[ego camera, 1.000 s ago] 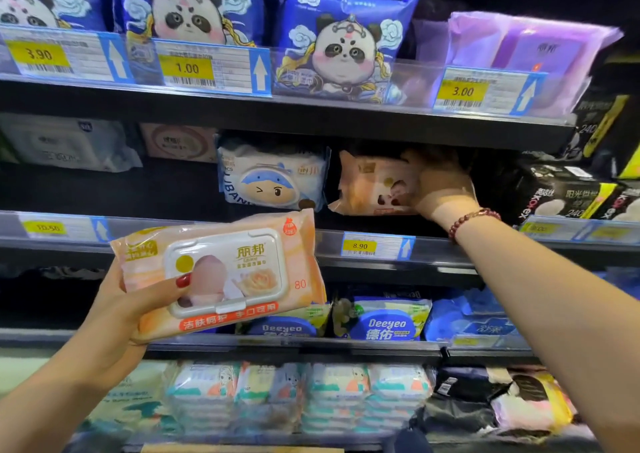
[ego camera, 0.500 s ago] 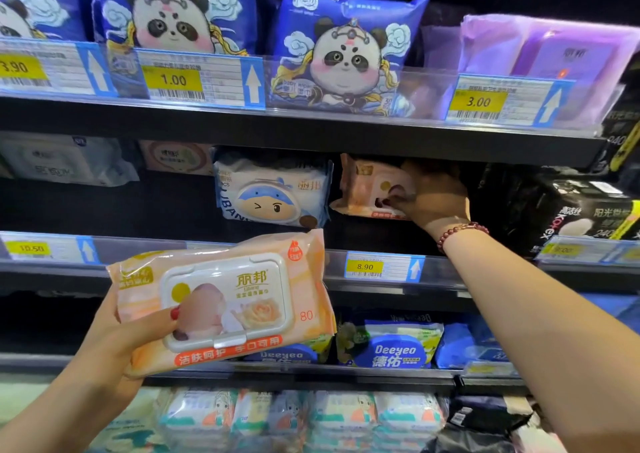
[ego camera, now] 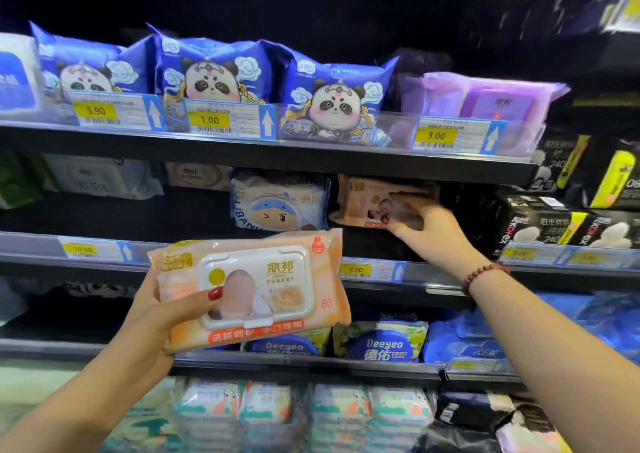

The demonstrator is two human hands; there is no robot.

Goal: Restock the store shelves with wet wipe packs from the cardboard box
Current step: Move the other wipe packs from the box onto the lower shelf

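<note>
My left hand [ego camera: 162, 317] grips an orange wet wipe pack [ego camera: 263, 286] with a white flip lid, held up in front of the shelves at mid-height. My right hand [ego camera: 424, 226] reaches into the second shelf and holds a second orange wet wipe pack [ego camera: 360, 200] by its right end, thumb on its front. That pack stands upright deep on the shelf, above the 8.90 price tag [ego camera: 356, 270]. The cardboard box is out of view.
A white pack with a blue cartoon face [ego camera: 277, 200] stands just left of the shelved orange pack. Black boxes [ego camera: 540, 224] stand to its right. Blue panda packs [ego camera: 211, 75] and purple packs [ego camera: 485, 103] fill the shelf above. Blue Deeyeo packs [ego camera: 381, 345] sit below.
The view tilted upward, so the shelves sit lower in frame. My right hand drew back slightly toward the shelf front with the shelved pack. My left hand kept its pack steady.
</note>
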